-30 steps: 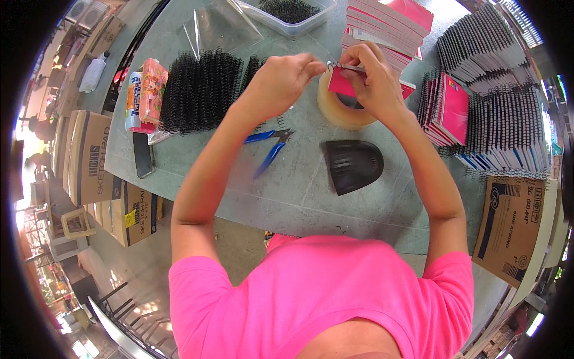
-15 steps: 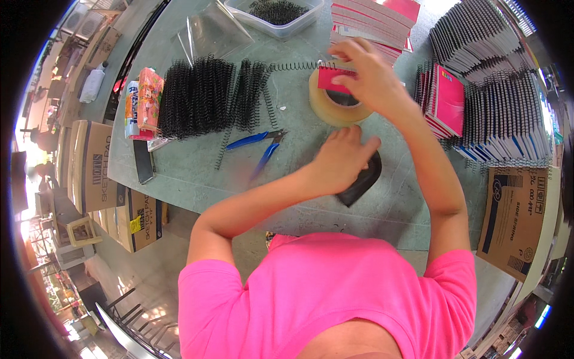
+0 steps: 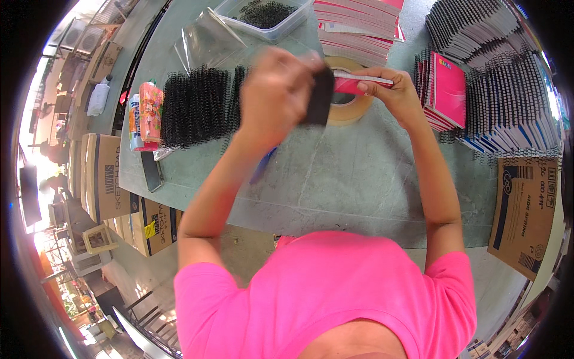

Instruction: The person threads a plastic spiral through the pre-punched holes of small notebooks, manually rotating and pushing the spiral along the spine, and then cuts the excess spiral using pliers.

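Pink-covered and thin, the small notebook (image 3: 362,82) is pinched flat in the right hand (image 3: 397,96) just above the roll of tan tape (image 3: 350,105) that lies on the grey-green table (image 3: 335,179). The left hand (image 3: 278,96), blurred, is clenched around a dark flat pad (image 3: 321,96) held against the notebook's left end, also over the tape roll. Left of the roll lies a row of black spiral binding coils (image 3: 197,106), and left of those stand a slim orange packet and a blue one (image 3: 145,115), both with bright printed labels. Beyond the roll sit a clear plastic tub (image 3: 263,15) holding more coils and a stack of pink-edged books (image 3: 356,30). Right of the roll, spiral-bound notebooks (image 3: 478,78) are banked in rows, one pink cover facing up. Brown cardboard cartons with dark printed panels stand off the table: one to the far right (image 3: 526,209), others to the far left (image 3: 104,179) of the roll.
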A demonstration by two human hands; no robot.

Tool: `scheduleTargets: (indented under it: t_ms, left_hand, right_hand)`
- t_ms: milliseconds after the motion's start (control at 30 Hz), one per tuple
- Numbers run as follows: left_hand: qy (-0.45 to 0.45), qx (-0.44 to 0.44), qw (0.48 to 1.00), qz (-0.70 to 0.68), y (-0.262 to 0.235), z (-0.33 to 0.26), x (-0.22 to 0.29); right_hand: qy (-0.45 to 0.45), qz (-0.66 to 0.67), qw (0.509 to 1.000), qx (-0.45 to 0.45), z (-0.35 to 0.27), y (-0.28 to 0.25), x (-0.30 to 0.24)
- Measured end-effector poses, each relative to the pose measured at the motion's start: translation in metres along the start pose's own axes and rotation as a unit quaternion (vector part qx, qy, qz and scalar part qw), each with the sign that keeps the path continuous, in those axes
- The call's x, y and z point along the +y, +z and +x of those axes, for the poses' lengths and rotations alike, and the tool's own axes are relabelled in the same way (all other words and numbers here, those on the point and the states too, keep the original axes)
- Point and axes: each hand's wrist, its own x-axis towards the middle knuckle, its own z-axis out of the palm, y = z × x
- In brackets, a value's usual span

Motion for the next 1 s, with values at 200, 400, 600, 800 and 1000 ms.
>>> scheduleTargets:
  t_ms: [200, 400, 600, 800, 1000]
  left_hand:
    - [0.026, 0.124, 0.992, -0.022, -0.007, 0.02, 0.004]
    - [0.028, 0.169, 0.985, -0.021, -0.008, 0.03, -0.001]
    - [0.044, -0.055, 0.996, -0.06, 0.017, 0.014, 0.011]
    - [0.036, 0.014, 0.999, -0.019, 0.019, 0.026, 0.013]
    - [0.013, 0.05, 0.991, -0.121, 0.018, 0.037, 0.023]
  right_hand:
    - [-0.02, -0.036, 0.999, 0.011, -0.002, -0.002, 0.01]
    - [0.003, 0.045, 0.999, 0.025, 0.0, -0.003, 0.019]
    - [-0.025, 0.07, 0.997, -0.004, -0.006, 0.002, 0.023]
    - [-0.045, 0.042, 0.998, 0.002, -0.008, 0.0, 0.026]
    - [-0.038, 0.036, 0.999, 0.0, -0.009, 0.004, 0.021]
